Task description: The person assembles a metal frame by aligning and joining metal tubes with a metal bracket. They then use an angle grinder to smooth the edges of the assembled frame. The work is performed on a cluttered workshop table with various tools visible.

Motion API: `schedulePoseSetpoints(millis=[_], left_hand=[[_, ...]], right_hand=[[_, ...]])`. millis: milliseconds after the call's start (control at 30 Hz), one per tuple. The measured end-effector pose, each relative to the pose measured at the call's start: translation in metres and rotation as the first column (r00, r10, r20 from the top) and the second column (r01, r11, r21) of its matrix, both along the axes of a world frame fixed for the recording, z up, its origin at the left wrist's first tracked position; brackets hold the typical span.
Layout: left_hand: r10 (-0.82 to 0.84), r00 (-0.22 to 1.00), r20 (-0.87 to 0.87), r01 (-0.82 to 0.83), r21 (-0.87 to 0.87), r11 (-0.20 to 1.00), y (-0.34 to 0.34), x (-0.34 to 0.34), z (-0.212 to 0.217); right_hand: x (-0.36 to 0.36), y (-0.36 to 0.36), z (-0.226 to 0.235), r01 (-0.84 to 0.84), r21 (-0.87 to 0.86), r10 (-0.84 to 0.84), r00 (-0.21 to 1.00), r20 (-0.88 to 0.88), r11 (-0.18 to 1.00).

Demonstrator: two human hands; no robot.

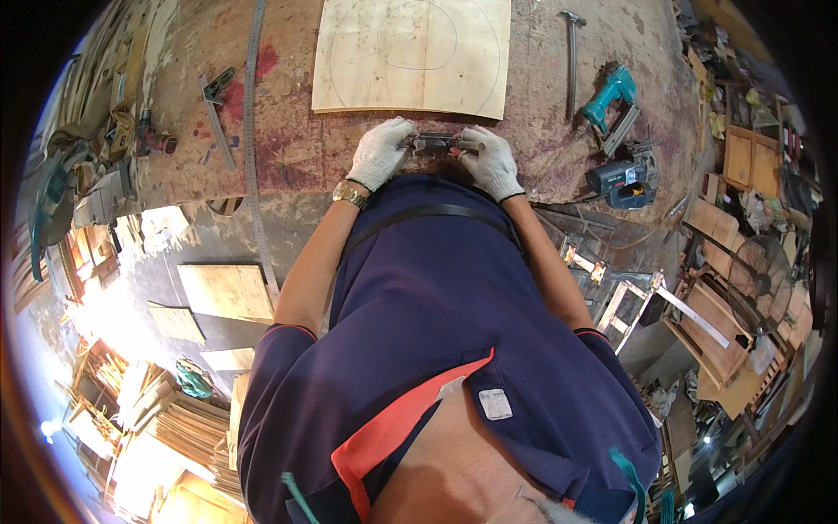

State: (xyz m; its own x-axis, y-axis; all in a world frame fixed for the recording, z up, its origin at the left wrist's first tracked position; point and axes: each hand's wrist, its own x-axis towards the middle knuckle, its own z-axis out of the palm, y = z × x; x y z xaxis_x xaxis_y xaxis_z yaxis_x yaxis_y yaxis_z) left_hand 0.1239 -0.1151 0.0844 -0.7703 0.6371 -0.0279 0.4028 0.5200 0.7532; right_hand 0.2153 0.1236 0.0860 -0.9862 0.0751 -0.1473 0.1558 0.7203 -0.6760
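Both my hands wear white knit gloves and meet at the near edge of the stained workbench [288,157]. Between them lies a small dark metal tool with a silvery part [434,141]; its exact kind is too small to make out. My left hand [382,153] has its fingers closed on the tool's left end. At the other end, my right hand [489,163] pinches it with thumb and fingers. Just beyond the gloves lies a pale plywood sheet [410,87], with a large pencilled circle and a smaller one inside it.
Left of the plywood lie a long steel ruler [251,113], a try square [214,118] and a cordless drill [155,140]. On the right are a hammer [572,65], a teal nail gun [609,98] and a blue jigsaw [624,181]. A fan [762,281] stands farther right.
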Motion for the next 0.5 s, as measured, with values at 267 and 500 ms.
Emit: schedulePoseSetpoints(millis=[267,500], left_hand=[[-0.007,1.0,-0.025,0.008,0.041,0.999,-0.0007,-0.0001,-0.0065],[0.013,1.0,0.013,-0.013,0.011,1.0,-0.0005,-0.0001,-0.0024]], right_hand=[[0.001,0.001,-0.0034,-0.018,0.032,0.019,1.0,-0.009,0.999],[0.0011,0.0002,-0.0076,-0.019,-0.005,0.019,0.998,-0.055,1.0]])
